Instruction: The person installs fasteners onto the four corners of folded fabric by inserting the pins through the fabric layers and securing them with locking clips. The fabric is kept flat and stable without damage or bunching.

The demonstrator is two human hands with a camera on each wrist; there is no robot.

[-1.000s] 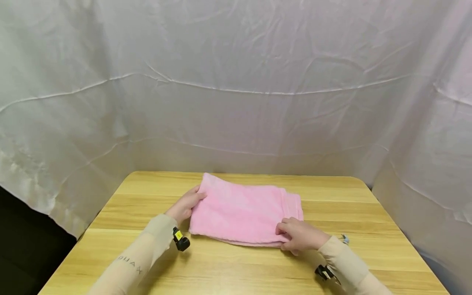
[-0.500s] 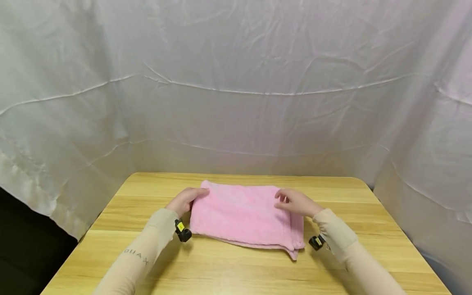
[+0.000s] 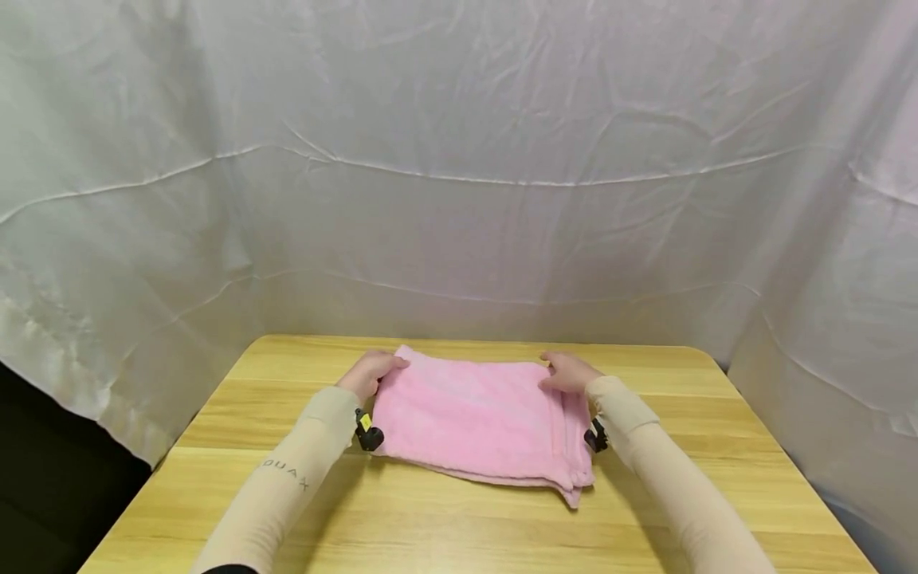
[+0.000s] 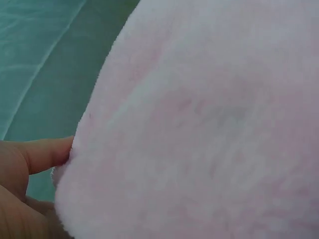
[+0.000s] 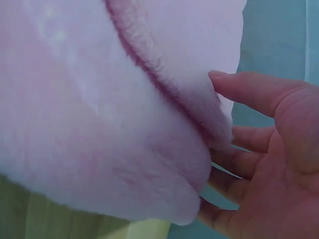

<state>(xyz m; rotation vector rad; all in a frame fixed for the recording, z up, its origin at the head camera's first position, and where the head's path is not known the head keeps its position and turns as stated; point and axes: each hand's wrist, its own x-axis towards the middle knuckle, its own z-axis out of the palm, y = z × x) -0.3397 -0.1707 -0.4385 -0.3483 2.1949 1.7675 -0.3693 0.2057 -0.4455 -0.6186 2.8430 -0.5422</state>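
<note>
A pink plush towel, folded in layers, lies on the wooden table. My left hand holds its far left corner, the thumb over the top and the other fingers at or under the edge. That corner stands slightly raised. In the left wrist view the towel fills most of the picture. At the far right corner is my right hand, its fingers spread and reaching past the far edge. In the right wrist view my right hand has its thumb against the towel's edge, with the other fingers partly hidden behind the layers.
The pale wooden table has rounded far corners. Behind it and at both sides hangs a light grey curtain. A small black camera sits on the left wrist and another on the right wrist.
My right hand has left the towel's near right corner and moved away from me to the far right corner. My left hand has slid slightly farther along the left edge.
</note>
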